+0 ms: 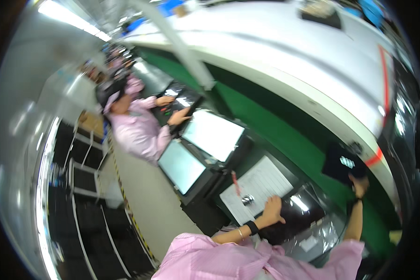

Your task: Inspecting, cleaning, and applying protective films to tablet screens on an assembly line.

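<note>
My left hand (271, 212), a black band at its wrist, rests with its thumb apart at the near edge of a glossy dark panel (297, 215). It holds nothing that I can see. Beside it lies a printed white sheet (257, 187) with a small dark and shiny piece (248, 200) and a red strip (235, 183) on it. Far to the right my right hand (359, 185) touches the lower corner of a black, flat-faced object (335, 164) with bright white marks. Blur hides whether those fingers grip it.
Clear plastic wrapping (312, 240) lies below the dark panel. Two lit flat panels (213, 134) stand to the left, where a co-worker in pink (137, 126) reaches over the bench. A white raised shelf (275, 65) runs above the green mat (266, 121). Black racks (98, 219) stand across the aisle.
</note>
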The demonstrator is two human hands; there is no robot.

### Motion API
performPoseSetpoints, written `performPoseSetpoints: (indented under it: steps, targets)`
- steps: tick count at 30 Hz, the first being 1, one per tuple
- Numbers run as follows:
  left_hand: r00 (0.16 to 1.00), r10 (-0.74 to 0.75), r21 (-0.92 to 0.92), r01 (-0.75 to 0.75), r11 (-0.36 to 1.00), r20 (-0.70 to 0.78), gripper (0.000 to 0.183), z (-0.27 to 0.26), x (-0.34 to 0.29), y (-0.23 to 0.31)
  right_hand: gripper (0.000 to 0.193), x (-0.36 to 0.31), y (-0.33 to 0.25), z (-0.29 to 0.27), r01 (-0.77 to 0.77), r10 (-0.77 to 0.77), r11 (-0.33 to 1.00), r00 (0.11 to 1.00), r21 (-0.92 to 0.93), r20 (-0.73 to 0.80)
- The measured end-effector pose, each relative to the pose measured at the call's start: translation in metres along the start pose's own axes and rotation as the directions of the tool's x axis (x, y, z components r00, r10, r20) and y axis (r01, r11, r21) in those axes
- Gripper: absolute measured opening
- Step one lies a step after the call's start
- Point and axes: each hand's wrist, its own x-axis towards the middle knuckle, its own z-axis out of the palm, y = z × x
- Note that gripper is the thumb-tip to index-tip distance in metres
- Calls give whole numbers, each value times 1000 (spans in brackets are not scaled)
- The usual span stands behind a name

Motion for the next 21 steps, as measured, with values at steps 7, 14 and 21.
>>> performPoseSetpoints:
  steps: [7, 14, 21]
  targets:
    - [936, 351, -447, -304, 841, 23, 54, -5, -1, -9, 62, -33, -5, -31, -363, -55, 581, 876, 729, 480]
    - [986, 162, -586, -161, 794, -51, 41, -40, -44, -4, 25, -194, -169, -62, -324, -221, 422, 869, 847, 443]
    - [989, 123, -673, -146, 725, -82, 46, -28, -78, -54, 29, -317, -355, -21, -326, -515, 415, 686, 850, 514]
